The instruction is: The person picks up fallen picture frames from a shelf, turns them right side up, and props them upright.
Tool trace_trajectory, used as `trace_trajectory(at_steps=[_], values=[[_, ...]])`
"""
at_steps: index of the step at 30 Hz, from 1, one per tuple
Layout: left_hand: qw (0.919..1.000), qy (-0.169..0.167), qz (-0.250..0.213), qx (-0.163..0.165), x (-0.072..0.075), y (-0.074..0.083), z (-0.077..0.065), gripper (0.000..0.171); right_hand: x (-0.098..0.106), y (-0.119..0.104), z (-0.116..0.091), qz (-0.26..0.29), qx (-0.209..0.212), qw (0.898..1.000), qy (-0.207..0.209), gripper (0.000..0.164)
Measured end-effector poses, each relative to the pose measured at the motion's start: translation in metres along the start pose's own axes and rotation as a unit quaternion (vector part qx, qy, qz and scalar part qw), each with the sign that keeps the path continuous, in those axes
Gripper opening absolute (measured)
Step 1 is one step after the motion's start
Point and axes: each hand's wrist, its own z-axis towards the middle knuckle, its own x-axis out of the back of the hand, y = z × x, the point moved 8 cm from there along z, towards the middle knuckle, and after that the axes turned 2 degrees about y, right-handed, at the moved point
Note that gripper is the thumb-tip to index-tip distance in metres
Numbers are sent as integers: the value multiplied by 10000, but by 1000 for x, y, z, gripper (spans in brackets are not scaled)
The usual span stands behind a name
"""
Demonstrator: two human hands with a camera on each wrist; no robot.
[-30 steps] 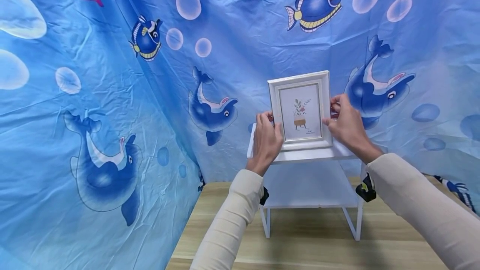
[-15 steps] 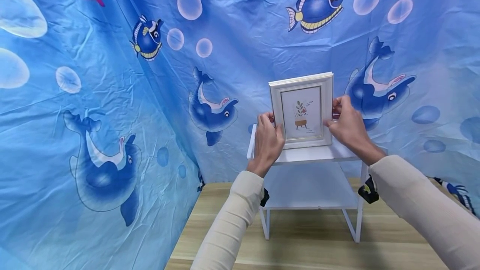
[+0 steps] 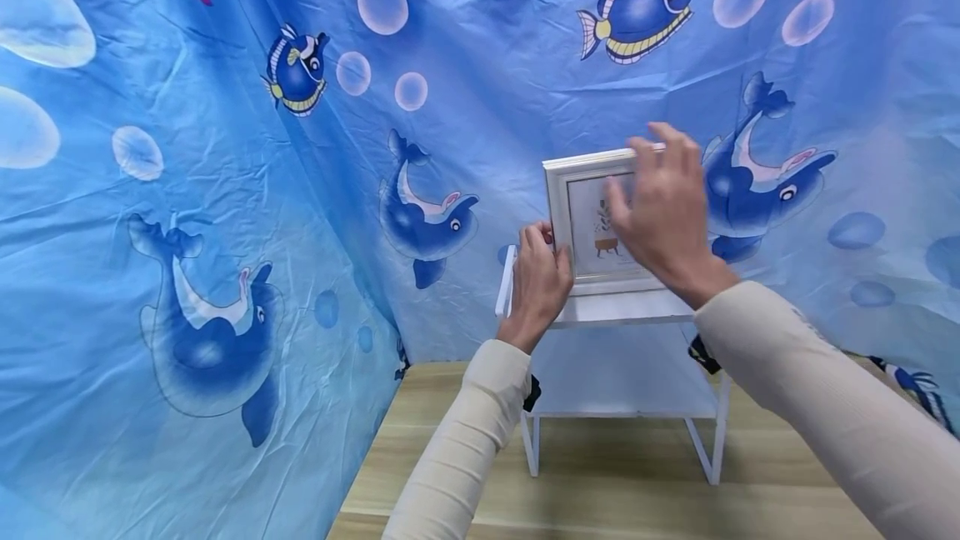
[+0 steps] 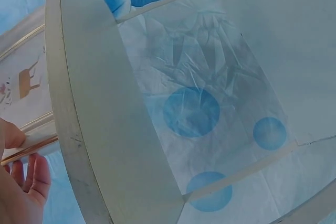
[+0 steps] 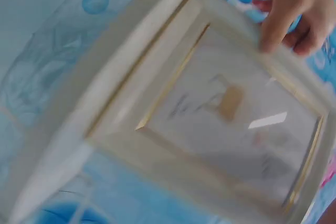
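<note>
A white picture frame (image 3: 558, 190) with a thin gold inner line stands upright on the white side table (image 3: 622, 310) in the head view. Its print shows a plant in a brown pot on legs. My left hand (image 3: 534, 277) pinches the frame's left edge, thumb in front and fingers behind; the left wrist view shows this left hand (image 4: 23, 182) at the edge too. In front of the frame's upper right part is my right hand (image 3: 667, 211), slightly blurred, its fingers spread and reaching up to the top edge. It hides the frame's right side.
Below the tabletop the table has a lower white shelf (image 3: 622, 369) and thin white legs (image 3: 714, 440). It stands on a wood-pattern floor (image 3: 600, 498). A blue sea-print cloth (image 3: 480, 73) hangs behind it and along the left.
My right hand has let go of the frame's right edge and moved up and left, in front of the frame. My left hand keeps its grip. The frame has barely shifted.
</note>
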Motion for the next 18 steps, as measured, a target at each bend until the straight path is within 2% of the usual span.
trace_trajectory(at_steps=[2, 6, 12, 18], values=[[10000, 17, 20, -39, -1, 0, 0, 26, -10, -20, 4, -221, 490, 9983, -214, 43], [10000, -21, -40, -72, -1, -1, 2, 23, -33, -47, 10, -544, 895, 9909, -846, 41], [9997, -146, -157, -99, -2, -1, 1, 24, -55, -58, 13, -1042, 918, 9776, -1584, 48], [9996, -166, -170, -116, -2, -2, 2, 25, -62, -58, 12, -1195, 940, 9722, -1782, 54]])
